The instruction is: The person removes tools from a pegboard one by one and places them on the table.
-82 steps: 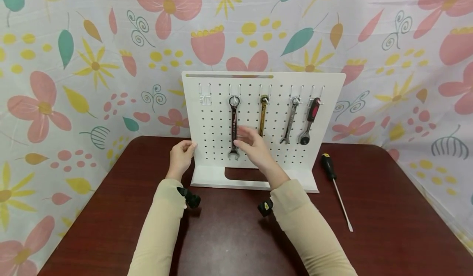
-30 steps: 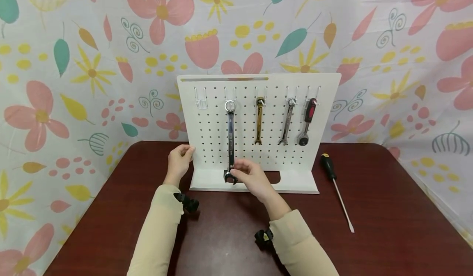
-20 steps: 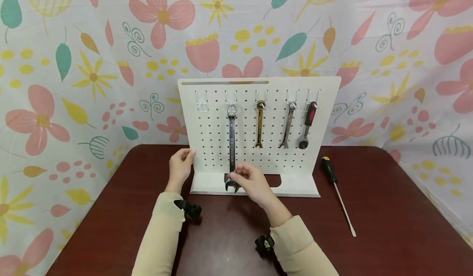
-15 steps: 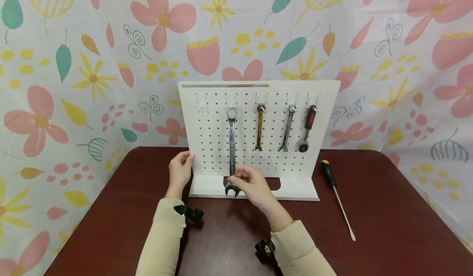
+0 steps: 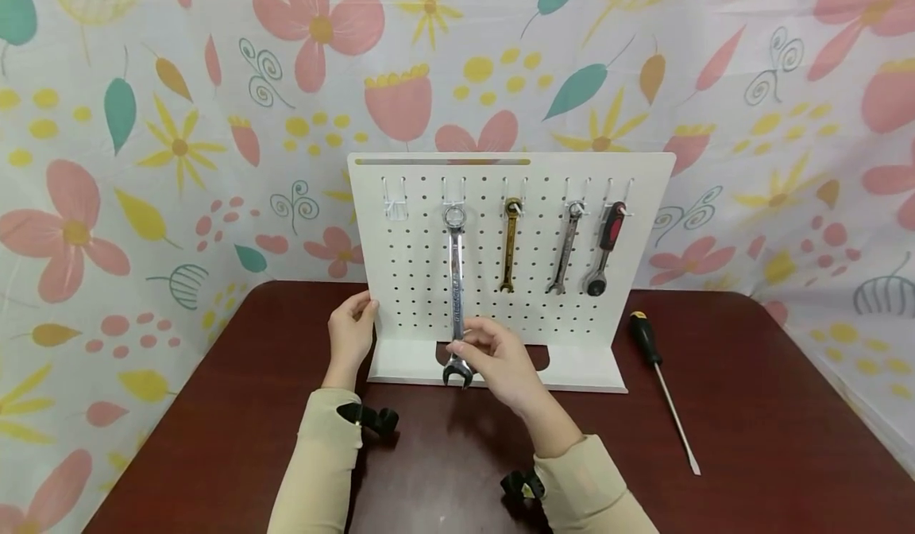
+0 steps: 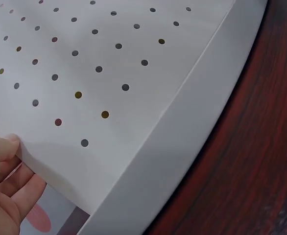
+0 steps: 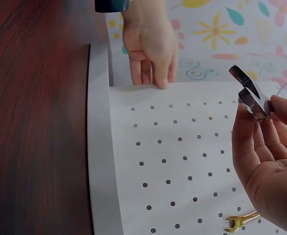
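Note:
My right hand [image 5: 509, 367] pinches a long chrome combination wrench [image 5: 457, 284] between thumb and fingers, just above its open end. The wrench stands upright in front of the pegboard, open jaw down, its ring end overlapping a clear hook in the head view. In the right wrist view the open end [image 7: 251, 93] juts past my fingertips. My left hand [image 5: 350, 335] grips the left edge of the white pegboard [image 5: 422, 311], thumb in front and fingers behind, as the left wrist view shows.
To the right on the board hang a golden wrench [image 5: 509, 252], a smaller silver wrench [image 5: 566, 252] and a red-and-black ratchet [image 5: 609, 236]. A clear hook [image 5: 395, 210] at the upper left bears nothing. A screwdriver [image 5: 646, 337] lies on the dark table [image 5: 772, 423].
My right hand has moved down the wrench from beside its shaft and taken hold near the open end. The wrench has come lower and toward me. My left hand stays on the board's edge.

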Motion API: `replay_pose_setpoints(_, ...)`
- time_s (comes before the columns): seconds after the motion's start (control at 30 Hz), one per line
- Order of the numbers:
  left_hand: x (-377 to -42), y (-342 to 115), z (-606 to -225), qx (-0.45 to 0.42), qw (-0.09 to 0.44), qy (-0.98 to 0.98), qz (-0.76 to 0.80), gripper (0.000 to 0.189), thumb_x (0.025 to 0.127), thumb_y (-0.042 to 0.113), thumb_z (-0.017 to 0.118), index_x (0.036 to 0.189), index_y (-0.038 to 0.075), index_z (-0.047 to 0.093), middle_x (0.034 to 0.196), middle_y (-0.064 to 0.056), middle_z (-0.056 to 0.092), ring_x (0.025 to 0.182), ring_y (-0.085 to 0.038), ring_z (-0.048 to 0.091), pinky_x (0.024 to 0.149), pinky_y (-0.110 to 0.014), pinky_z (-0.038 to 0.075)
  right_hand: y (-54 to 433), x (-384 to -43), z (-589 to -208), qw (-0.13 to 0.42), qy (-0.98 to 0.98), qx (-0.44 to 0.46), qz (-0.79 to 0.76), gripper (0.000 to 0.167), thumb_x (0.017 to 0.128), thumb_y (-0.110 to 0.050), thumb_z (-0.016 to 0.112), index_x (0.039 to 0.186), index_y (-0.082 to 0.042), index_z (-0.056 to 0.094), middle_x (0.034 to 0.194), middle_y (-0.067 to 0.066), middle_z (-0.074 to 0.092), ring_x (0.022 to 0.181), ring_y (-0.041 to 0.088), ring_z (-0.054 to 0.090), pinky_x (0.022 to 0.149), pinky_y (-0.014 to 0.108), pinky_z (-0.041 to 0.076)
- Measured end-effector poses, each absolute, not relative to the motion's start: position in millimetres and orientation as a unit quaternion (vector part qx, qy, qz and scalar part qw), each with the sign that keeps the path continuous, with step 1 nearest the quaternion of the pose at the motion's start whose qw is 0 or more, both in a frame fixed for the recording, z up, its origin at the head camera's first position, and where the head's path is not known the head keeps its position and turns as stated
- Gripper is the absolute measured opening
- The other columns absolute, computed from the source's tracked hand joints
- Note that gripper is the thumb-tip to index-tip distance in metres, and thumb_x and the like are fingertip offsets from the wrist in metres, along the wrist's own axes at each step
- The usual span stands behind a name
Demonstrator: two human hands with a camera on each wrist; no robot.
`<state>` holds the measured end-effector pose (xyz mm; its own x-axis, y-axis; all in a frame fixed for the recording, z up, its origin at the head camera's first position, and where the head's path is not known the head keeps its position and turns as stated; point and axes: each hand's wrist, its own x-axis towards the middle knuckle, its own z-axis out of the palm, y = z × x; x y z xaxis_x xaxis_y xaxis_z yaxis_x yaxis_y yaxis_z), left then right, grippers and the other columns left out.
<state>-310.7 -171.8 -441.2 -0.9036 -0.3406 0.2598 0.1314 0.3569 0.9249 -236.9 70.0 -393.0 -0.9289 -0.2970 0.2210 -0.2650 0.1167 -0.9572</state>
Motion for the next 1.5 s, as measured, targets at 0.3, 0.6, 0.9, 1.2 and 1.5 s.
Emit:
replay_pose_setpoints(0.3, -311, -172, -441, 0.069, 0.207, -0.795, -0.566, 0.029, 0.095, 0.016, 0.059, 0.121, 0.004, 0.063, 0.116, -0.018, 0.065, 0.108, -0.028, 0.061, 0.09, -0.042, 0.053, 70, -232, -386, 0.022, 0.731, -0.193, -0.654, 0.03, 0.09, -0.006, 0.063, 0.118, 0.003, 0.058, 0.102, 0.026, 0.067, 0.082, 0.009, 0.065, 0.072, 0.022, 0.054)
replay_pose_setpoints(0.6, -311, -175, -443, 0.063, 0.199, -0.794, -0.57, 0.029, 0.095, 0.017, 0.059, 0.121, 0.005, 0.063, 0.115, -0.018, 0.065, 0.108, -0.029, 0.06, 0.09, -0.043, 0.053, 75, -227, -381, -0.012, 0.723, -0.206, -0.659, 0.027, 0.089, -0.008, 0.065, 0.115, 0.002, 0.06, 0.098, 0.025, 0.066, 0.072, 0.007, 0.06, 0.065, 0.019, 0.051)
replay_pose_setpoints(0.9, -310, -175, -441, 0.068, 0.188, -0.794, -0.575, 0.03, 0.096, 0.018, 0.058, 0.122, 0.006, 0.063, 0.116, -0.017, 0.065, 0.108, -0.028, 0.06, 0.091, -0.042, 0.053, 86, -225, -373, -0.032, 0.723, -0.201, -0.66, 0.025, 0.089, -0.009, 0.065, 0.112, 0.0, 0.062, 0.091, 0.004, 0.07, 0.071, 0.008, 0.061, 0.065, 0.02, 0.053)
replay_pose_setpoints(1.2, -313, -177, -441, 0.07, 0.194, -0.791, -0.575, 0.03, 0.095, 0.017, 0.058, 0.122, 0.005, 0.063, 0.118, -0.016, 0.065, 0.108, -0.027, 0.06, 0.091, -0.04, 0.053, 99, -229, -366, -0.043, 0.704, -0.196, -0.681, 0.019, 0.09, -0.009, 0.065, 0.108, -0.006, 0.063, 0.087, -0.011, 0.07, 0.07, 0.006, 0.06, 0.061, 0.019, 0.051)
replay_pose_setpoints(1.5, -313, -177, -442, 0.066, 0.187, -0.797, -0.57, 0.03, 0.095, 0.018, 0.058, 0.121, 0.005, 0.063, 0.116, -0.017, 0.065, 0.105, -0.026, 0.061, 0.088, -0.04, 0.055, 118, -229, -369, -0.046, 0.733, -0.173, -0.656, 0.018, 0.09, -0.009, 0.064, 0.107, -0.004, 0.062, 0.086, -0.009, 0.069, 0.07, 0.005, 0.06, 0.059, 0.02, 0.051)
